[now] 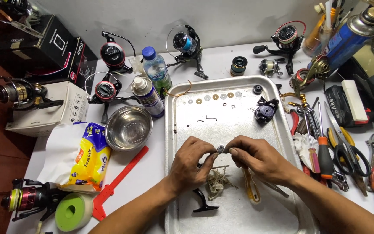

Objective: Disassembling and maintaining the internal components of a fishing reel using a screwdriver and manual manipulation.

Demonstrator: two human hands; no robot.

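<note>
- My left hand [190, 162] and right hand [256, 158] meet over the tray [176, 130], both pinching one small metal part [220, 149]
- Part sits between my fingertips, above the tray's middle; probably a reel piece, too small to tell
- Washers [215, 97] line the tray's far end
- Steel bowl [128, 128] just left of the tray

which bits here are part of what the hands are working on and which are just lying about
In use:
left hand
right hand
small metal part pinched between them
tray
washers in a row
black housing

Lying about:
steel bowl
water bottle
spray can
red ruler
screwdrivers
</note>
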